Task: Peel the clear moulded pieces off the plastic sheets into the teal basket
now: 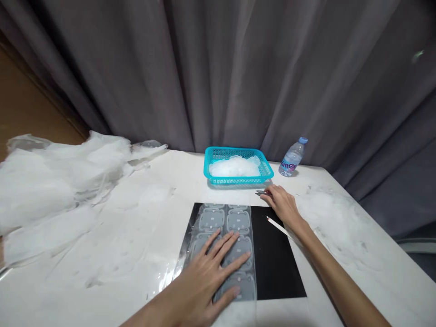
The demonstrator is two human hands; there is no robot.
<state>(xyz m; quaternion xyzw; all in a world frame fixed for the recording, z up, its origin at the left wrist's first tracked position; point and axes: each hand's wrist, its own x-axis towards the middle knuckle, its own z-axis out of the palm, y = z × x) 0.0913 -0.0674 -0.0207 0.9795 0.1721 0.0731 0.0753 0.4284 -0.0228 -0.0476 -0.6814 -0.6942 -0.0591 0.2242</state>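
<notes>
My left hand (pixel 218 268) lies flat with its fingers spread on a clear plastic sheet of rounded-square pockets (pixel 237 221). Beneath that sheet is a black rectangular sheet (pixel 272 263), its right part uncovered. Beyond its far edge, my right hand (pixel 281 202) is closed around the handle end of small scissors (pixel 260 192). The blades point left, and a bit of red shows at the fingers. A white pencil (pixel 278 227) rests on the black sheet below my right wrist, partly covered by the forearm.
A turquoise basket (pixel 238 180) holding white fluffy material (pixel 235 167) stands at the back of the white table (pixel 160 254). To its right is a water bottle (pixel 292 159). Crumpled translucent plastic (pixel 68 177) is heaped on the left. A grey curtain (pixel 218 81) hangs behind.
</notes>
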